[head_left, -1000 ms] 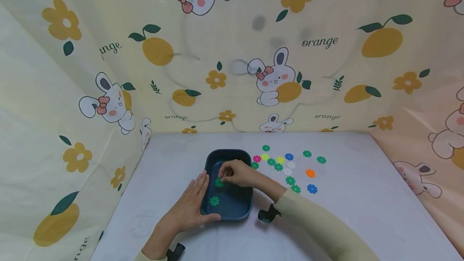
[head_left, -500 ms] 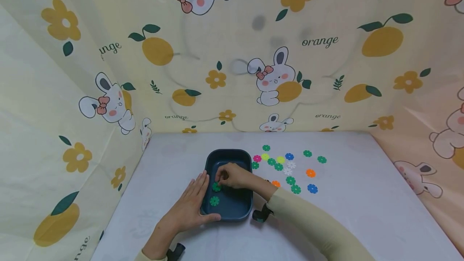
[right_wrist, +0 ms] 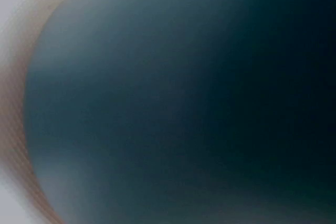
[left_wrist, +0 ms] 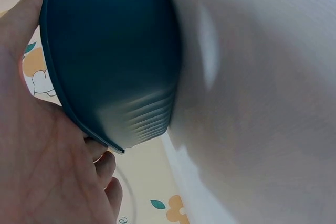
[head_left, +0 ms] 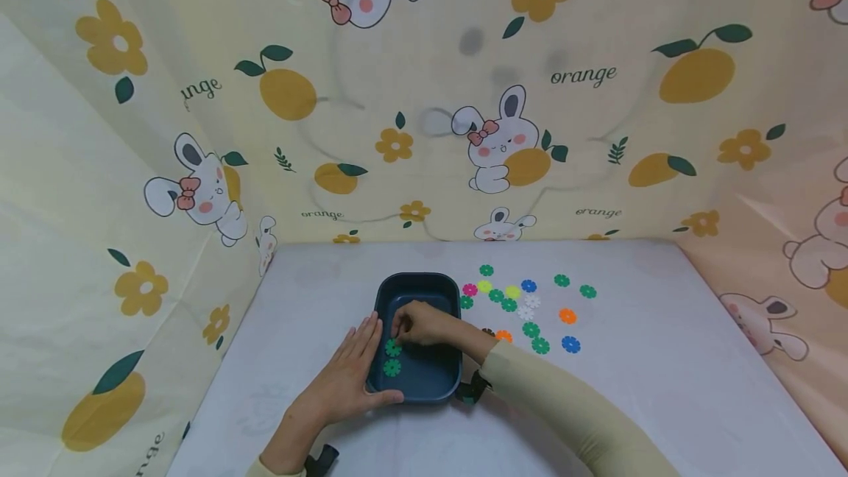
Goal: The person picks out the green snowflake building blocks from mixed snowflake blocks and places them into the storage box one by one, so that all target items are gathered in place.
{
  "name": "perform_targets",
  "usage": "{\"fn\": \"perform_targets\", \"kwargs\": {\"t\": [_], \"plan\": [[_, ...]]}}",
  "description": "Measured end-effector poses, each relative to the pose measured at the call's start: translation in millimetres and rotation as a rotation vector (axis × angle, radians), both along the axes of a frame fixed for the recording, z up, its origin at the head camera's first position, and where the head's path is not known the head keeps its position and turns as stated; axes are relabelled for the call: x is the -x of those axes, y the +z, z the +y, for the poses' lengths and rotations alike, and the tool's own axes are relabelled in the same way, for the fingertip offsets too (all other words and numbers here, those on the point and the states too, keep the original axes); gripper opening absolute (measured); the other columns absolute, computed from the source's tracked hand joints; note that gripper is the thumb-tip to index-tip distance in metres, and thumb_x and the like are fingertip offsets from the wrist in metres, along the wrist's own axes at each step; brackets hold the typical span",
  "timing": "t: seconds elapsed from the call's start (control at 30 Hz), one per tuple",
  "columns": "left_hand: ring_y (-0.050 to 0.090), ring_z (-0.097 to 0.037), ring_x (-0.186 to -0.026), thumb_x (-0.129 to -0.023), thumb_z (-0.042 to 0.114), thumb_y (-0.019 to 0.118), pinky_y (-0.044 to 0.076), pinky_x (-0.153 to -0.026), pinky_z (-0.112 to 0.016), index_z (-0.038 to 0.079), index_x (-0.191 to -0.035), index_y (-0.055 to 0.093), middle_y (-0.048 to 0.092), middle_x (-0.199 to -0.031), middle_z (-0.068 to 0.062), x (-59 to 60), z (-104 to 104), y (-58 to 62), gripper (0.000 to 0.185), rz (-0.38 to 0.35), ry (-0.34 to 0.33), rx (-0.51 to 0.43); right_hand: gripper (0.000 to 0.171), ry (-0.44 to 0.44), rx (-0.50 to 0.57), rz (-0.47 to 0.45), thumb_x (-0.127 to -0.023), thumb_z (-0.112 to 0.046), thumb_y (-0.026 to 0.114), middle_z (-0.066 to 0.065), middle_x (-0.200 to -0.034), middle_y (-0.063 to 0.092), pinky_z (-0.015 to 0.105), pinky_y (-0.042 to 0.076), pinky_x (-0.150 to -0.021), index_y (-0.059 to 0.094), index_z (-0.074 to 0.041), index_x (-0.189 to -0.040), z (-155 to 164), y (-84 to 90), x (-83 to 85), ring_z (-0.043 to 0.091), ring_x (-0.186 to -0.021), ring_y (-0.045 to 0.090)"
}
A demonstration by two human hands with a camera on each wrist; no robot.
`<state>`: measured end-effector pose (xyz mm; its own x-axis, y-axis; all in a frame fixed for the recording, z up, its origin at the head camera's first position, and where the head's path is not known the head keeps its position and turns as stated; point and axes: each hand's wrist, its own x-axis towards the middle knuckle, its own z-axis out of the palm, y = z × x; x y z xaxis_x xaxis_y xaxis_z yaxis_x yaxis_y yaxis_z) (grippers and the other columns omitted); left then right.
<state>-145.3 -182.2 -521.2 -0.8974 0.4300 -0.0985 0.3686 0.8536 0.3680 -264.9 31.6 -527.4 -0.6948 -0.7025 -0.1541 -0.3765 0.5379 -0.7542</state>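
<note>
A dark blue rectangular tray (head_left: 430, 377) stands on the table. My left hand (head_left: 344, 381) rests along its left side with straight fingers, the thumb lying at the near rim; the left wrist view shows the palm against the tray's outer wall (left_wrist: 110, 51). Inside the tray, my right hand (head_left: 424, 324) pinches a green flower-shaped plastic disc (head_left: 392, 349) between thumb and fingers, partly covered by the fingertips. Just nearer to me, a second green flower-shaped disc (head_left: 392, 367) lies on the tray floor. The right wrist view is filled by blurred dark tray wall (right_wrist: 131, 103).
Right of the tray, several flower-shaped discs lie scattered: green (head_left: 531, 330), blue (head_left: 570, 344), orange (head_left: 567, 316), yellow (head_left: 513, 291), pink (head_left: 470, 289) and white (head_left: 525, 312). A dark brown one (head_left: 488, 332) is partly hidden by the right forearm. Patterned cloth (head_left: 397, 190) walls the table.
My right hand has moved a little left and toward me inside the tray, bringing the pinched green disc close to the other one. The left hand and the tray stay put.
</note>
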Motion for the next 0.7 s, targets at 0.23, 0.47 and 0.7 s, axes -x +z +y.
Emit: {"fn": "perform_targets", "kwargs": {"t": [0.23,0.47,0.7], "plan": [[0.001,-0.024,-0.168,-0.088,0.083,0.066,0.007,-0.136,-0.050,0.007,-0.173,0.011,0.003,-0.182,-0.008,-0.1,0.9,0.9,0.127,-0.005,0.004,0.002,0.007,0.005,-0.001,-0.007,-0.099,-0.003,0.075,-0.005,-0.090,0.074,0.020,0.058,-0.069,0.077,-0.009,-0.102,0.2,-1.3,-0.1,0.007,-0.077,0.067],[0.001,-0.025,-0.168,-0.088,0.084,0.064,0.007,-0.136,-0.050,0.006,-0.173,0.012,0.004,-0.182,-0.008,-0.3,0.4,1.5,0.127,0.001,-0.003,0.002,0.006,0.003,0.006,0.000,-0.099,-0.004,0.076,-0.005,-0.091,0.074,0.020,0.057,-0.069,0.077,-0.009,-0.102,0.6,-1.1,0.6,0.006,-0.078,0.067],[0.002,-0.025,-0.168,-0.088,0.083,0.066,0.007,-0.136,-0.052,0.006,-0.173,0.012,0.003,-0.182,-0.007,-0.6,0.6,0.8,0.127,-0.001,0.000,-0.009,0.006,0.001,0.061,0.042,-0.099,-0.007,0.078,-0.006,-0.091,0.072,0.020,0.055,-0.068,0.078,-0.013,-0.102,4.3,0.4,0.9,0.007,-0.077,0.065]]}}
